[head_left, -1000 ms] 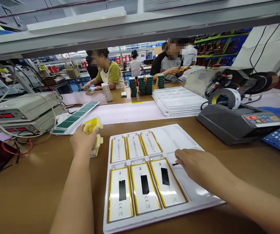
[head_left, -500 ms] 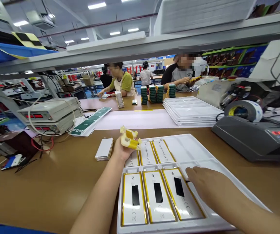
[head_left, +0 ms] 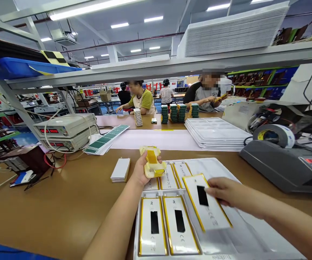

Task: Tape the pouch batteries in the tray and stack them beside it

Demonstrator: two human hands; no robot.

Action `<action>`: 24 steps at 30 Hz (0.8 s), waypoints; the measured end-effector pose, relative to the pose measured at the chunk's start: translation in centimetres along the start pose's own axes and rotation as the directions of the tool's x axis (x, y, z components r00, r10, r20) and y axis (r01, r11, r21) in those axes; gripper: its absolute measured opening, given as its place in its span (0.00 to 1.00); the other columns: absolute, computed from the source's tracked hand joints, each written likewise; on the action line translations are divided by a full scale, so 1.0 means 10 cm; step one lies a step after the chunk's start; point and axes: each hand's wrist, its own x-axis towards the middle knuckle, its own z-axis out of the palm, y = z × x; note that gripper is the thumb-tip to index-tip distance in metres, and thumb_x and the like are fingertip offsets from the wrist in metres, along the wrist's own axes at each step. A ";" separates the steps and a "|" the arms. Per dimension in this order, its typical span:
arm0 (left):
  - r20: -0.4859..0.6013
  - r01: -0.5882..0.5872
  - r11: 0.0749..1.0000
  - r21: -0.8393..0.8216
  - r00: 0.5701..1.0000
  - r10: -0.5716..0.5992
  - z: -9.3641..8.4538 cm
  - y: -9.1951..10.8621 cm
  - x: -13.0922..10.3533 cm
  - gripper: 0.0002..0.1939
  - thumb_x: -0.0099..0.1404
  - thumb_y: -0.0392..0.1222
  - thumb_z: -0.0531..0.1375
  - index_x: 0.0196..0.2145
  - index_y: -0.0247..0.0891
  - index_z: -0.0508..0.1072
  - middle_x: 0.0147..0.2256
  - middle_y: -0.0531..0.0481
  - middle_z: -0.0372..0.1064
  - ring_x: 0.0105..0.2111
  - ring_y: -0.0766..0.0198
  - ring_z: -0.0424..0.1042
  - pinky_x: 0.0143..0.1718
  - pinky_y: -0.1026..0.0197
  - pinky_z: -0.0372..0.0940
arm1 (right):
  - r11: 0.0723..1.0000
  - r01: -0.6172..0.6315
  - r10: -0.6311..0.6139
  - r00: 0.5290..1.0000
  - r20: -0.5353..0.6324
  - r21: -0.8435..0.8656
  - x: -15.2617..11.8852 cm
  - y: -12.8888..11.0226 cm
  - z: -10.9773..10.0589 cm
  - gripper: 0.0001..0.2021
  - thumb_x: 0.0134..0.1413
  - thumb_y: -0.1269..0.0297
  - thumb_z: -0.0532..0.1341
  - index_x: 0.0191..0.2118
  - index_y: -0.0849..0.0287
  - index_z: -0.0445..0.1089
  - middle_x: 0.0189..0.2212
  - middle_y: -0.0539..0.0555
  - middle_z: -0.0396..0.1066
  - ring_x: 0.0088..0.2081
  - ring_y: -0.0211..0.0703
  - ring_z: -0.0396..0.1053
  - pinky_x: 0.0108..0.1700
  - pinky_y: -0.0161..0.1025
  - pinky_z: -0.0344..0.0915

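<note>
My left hand (head_left: 140,173) is closed around a pale yellow plastic fixture (head_left: 152,157) with amber tape on it, held above the tray's far left corner. Between the thumb and fingers of my right hand (head_left: 224,190) is a flat battery pack (head_left: 215,216), white with yellow edges and a black patch. It is tilted and raised over the white plastic tray (head_left: 212,167). Two similar packs with black patches, a left one (head_left: 153,242) and a right one (head_left: 182,240), lie in the front row. Packs in the back row (head_left: 169,181) are partly covered by my left hand and the fixture.
Left of the tray lies a stack of white cards (head_left: 120,169). A grey tape machine (head_left: 277,162) stands at right, near stacked white trays (head_left: 215,133). Instruments (head_left: 66,130) are at left. A shelf beam (head_left: 145,70) crosses overhead. Co-workers sit across the bench.
My right hand has taken hold of the right-hand front battery pack and lifted it from its slot. My left hand has turned the fixture, showing more of its taped face. The view has tilted upward.
</note>
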 end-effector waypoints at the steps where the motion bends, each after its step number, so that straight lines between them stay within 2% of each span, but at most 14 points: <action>1: 0.036 0.016 1.000 0.008 0.999 -0.016 0.01 0.00 -0.01 0.25 0.57 0.54 0.53 0.45 0.32 0.65 0.34 0.41 0.70 0.33 0.55 0.71 0.35 0.51 0.65 | 0.999 0.042 -0.041 0.999 -0.033 0.022 0.03 -0.10 -0.05 0.15 0.46 0.51 0.54 0.22 0.58 0.55 0.17 0.44 0.51 0.19 0.31 0.48 0.22 0.32 0.48; 4: 0.131 0.055 0.998 0.010 0.990 -0.056 0.08 -0.02 -0.03 0.28 0.57 0.57 0.50 0.47 0.33 0.65 0.34 0.41 0.71 0.33 0.56 0.71 0.35 0.53 0.65 | 0.988 0.153 -0.149 0.978 -0.147 0.019 0.26 -0.45 -0.12 0.13 0.48 0.55 0.53 0.22 0.58 0.55 0.16 0.44 0.51 0.19 0.31 0.48 0.22 0.32 0.47; 7: 0.184 0.052 0.999 -0.006 0.982 -0.050 0.17 -0.03 -0.05 0.27 0.59 0.57 0.48 0.48 0.34 0.64 0.35 0.42 0.72 0.35 0.55 0.71 0.37 0.53 0.65 | 0.980 0.170 -0.191 0.947 -0.258 -0.100 0.63 -0.75 -0.04 0.11 0.51 0.61 0.51 0.22 0.59 0.56 0.16 0.45 0.55 0.19 0.32 0.52 0.22 0.32 0.49; 11: 0.145 0.009 1.000 -0.028 0.989 -0.005 0.19 -0.04 -0.06 0.27 0.59 0.57 0.48 0.48 0.35 0.65 0.37 0.42 0.72 0.37 0.53 0.71 0.39 0.50 0.64 | 0.970 0.142 -0.202 0.923 -0.327 -0.198 1.06 -0.97 0.17 0.09 0.51 0.63 0.52 0.24 0.60 0.60 0.22 0.50 0.65 0.24 0.34 0.60 0.25 0.32 0.52; 14: 0.100 -0.034 0.997 -0.063 0.994 0.040 0.13 -0.03 -0.04 0.26 0.58 0.57 0.50 0.47 0.36 0.65 0.37 0.41 0.72 0.37 0.52 0.71 0.41 0.49 0.63 | 0.939 0.119 -0.237 0.903 -0.358 -0.321 1.10 -1.05 0.22 0.09 0.49 0.58 0.55 0.27 0.59 0.62 0.27 0.52 0.69 0.28 0.39 0.64 0.27 0.33 0.53; 17: 0.108 -0.092 0.990 -0.104 0.989 0.103 0.09 0.00 -0.03 0.29 0.56 0.59 0.50 0.47 0.35 0.65 0.39 0.40 0.71 0.40 0.51 0.70 0.43 0.47 0.61 | 0.816 0.015 -0.292 0.874 -0.389 -0.578 0.99 -1.03 0.07 0.14 0.51 0.51 0.51 0.31 0.57 0.65 0.30 0.54 0.70 0.32 0.44 0.65 0.28 0.35 0.53; 19: 0.123 -0.131 0.983 -0.127 0.982 0.147 0.08 0.01 -0.03 0.30 0.56 0.61 0.49 0.47 0.34 0.65 0.40 0.39 0.70 0.42 0.49 0.68 0.44 0.46 0.60 | 0.726 -0.061 -0.301 0.867 -0.397 -0.685 0.94 -0.92 -0.11 0.17 0.54 0.52 0.46 0.33 0.56 0.66 0.32 0.56 0.71 0.34 0.46 0.66 0.28 0.36 0.53; 22: 0.106 -0.161 0.978 -0.135 0.979 0.176 0.08 0.02 -0.01 0.31 0.56 0.61 0.49 0.47 0.34 0.65 0.39 0.39 0.70 0.43 0.49 0.68 0.43 0.44 0.61 | 0.603 -0.138 -0.228 0.914 -0.336 -0.786 0.90 -0.66 -0.33 0.13 0.54 0.58 0.48 0.34 0.55 0.66 0.35 0.55 0.70 0.35 0.45 0.66 0.28 0.35 0.54; 24: 0.089 -0.167 0.976 -0.139 0.980 0.180 0.08 0.01 0.00 0.30 0.56 0.60 0.49 0.47 0.34 0.65 0.38 0.40 0.70 0.41 0.49 0.68 0.42 0.44 0.62 | 0.538 -0.168 -0.145 0.947 -0.287 -0.826 0.89 -0.47 -0.40 0.09 0.52 0.62 0.51 0.33 0.56 0.67 0.34 0.54 0.71 0.34 0.44 0.66 0.28 0.35 0.54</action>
